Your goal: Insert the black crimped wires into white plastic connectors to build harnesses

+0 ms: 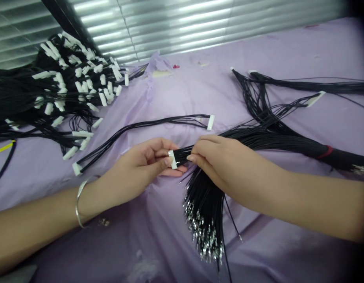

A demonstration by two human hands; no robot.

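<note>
Between the thumb and fingers of my left hand (143, 165) is a white connector housing (172, 159), with several black wires (183, 154) running out of its right side. My right hand (215, 159) pinches at these wires just right of the housing; its fingertips partly hide them. Under my right hand a thick bundle of loose black wires (207, 196) fans down toward me, its ends tipped with bare metal terminals (204, 232). Beyond my left hand lies a wire harness (134, 125) with a white connector at each end.
A large heap of black harnesses with white connectors (81, 84) lies at the back left, by the window blinds (176, 27). More black wires (302, 84) stretch across the right, one bundle bound with a red tie (326, 151). A purple cloth (184, 92) covers the table.
</note>
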